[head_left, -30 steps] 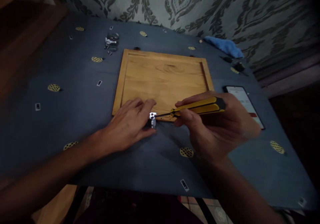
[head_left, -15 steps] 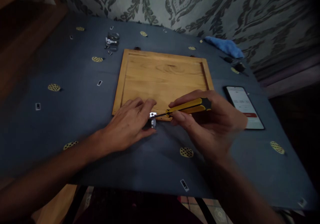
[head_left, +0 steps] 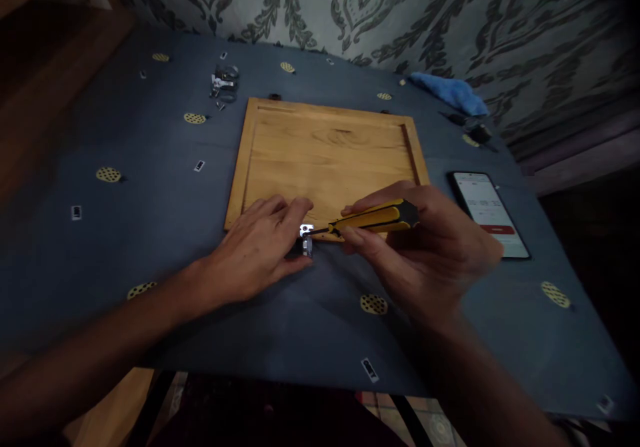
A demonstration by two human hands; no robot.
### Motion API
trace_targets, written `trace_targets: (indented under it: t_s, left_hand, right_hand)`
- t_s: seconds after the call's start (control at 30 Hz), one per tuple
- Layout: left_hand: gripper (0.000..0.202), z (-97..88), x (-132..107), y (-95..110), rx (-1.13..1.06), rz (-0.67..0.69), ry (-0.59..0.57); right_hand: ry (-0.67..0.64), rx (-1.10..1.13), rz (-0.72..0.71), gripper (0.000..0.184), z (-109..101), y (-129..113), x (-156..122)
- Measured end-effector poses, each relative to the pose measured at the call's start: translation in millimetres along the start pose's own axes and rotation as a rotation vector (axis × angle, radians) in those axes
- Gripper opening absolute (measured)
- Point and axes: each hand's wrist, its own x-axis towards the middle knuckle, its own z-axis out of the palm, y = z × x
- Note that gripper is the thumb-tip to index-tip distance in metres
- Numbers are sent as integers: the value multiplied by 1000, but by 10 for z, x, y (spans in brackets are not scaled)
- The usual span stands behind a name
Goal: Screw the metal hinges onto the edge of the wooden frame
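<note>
A wooden cabinet door (head_left: 330, 144) with a raised frame lies flat on the table. At its near edge sits a metal hinge (head_left: 307, 230), part of it jutting past the wood. My left hand (head_left: 263, 244) is closed around the hinge from the left, its thumb below and its other fingers resting on the door. Between the fingers of my right hand (head_left: 425, 247) is a screwdriver (head_left: 373, 219) with a yellow and black handle, tilted low. Its tip touches the hinge plate or is very close to it; which one I cannot tell.
More metal hinges (head_left: 224, 84) and small screws (head_left: 221, 106) lie at the back left of the blue table (head_left: 160, 227). To the right are a phone (head_left: 487, 210), a blue cloth (head_left: 450, 92) and a dark tool (head_left: 473, 129). A patterned wall (head_left: 360, 7) rises behind.
The screwdriver's handle has turned and shifted slightly in my right hand, which has moved a little. My left hand, the hinge and the door have stayed put.
</note>
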Motion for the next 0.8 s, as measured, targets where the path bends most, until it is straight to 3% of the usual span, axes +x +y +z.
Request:
trace_targets:
  t_s: [0.17, 0.33, 0.57, 0.67, 0.8]
  left_hand:
    - [56, -10, 4, -2, 0, 2, -12]
    - [57, -23, 11, 14, 16, -3, -25]
    - [57, -29, 7, 14, 22, 15, -31]
    - [58, -21, 5, 15, 25, 0, -27]
    - [59, -8, 3, 13, 20, -7, -15]
  right_hand:
    - [41, -93, -57, 25, 6, -13, -4]
    - [69, -90, -77, 20, 39, 10, -14]
    - [324, -98, -234, 13, 93, 75, 51]
    - [304, -113, -218, 16, 96, 79, 42]
    - [206, -80, -51, 17, 93, 51, -25]
